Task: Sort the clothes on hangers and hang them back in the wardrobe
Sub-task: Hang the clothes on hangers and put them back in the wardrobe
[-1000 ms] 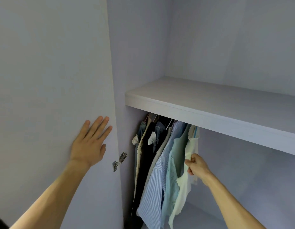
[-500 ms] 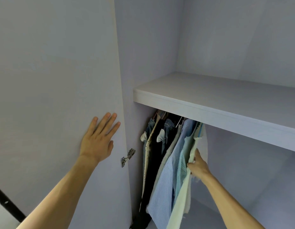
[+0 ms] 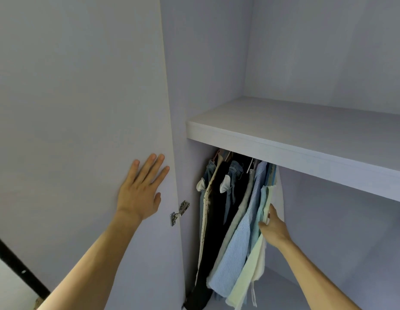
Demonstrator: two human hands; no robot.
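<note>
Lilac laminate wardrobe (image 3: 328,52): left hand (image 3: 138,195) lay flat on its door (image 3: 71,97), fingers (image 3: 154,168) straight. Right hand (image 3: 274,229), nearer, pinched rightmost pale cream hanging garment (image 3: 248,276); long axis vertical.

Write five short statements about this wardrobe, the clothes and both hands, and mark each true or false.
1. The left hand lies flat on the wardrobe door. True.
2. The clothes hang above the shelf. False: they hang below it.
3. The right hand holds the pale green garment. True.
4. The black garment hangs rightmost. False: it hangs left of the striped shirt.
5. The striped shirt lies folded on the shelf. False: it hangs in the row.
</note>
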